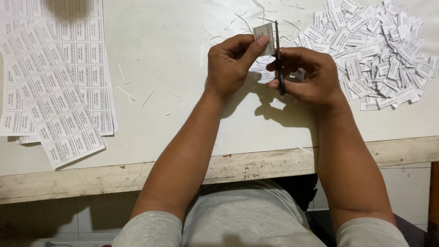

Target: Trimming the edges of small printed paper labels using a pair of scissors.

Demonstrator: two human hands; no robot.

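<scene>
My left hand [231, 64] pinches a small stack of printed paper labels [264, 33] between thumb and fingers, held upright above the white table [160, 119]. My right hand [305, 75] grips black scissors [279, 59], whose blades point away from me along the right edge of the labels. The two hands are close together over the table's middle. A few cut labels lie under my hands, partly hidden.
A heap of cut paper labels [379, 50] covers the far right. Uncut printed label sheets [55, 77] lie stacked at the left. Thin paper slivers [176, 98] are scattered about. The table's worn wooden front edge [91, 180] runs just above my lap.
</scene>
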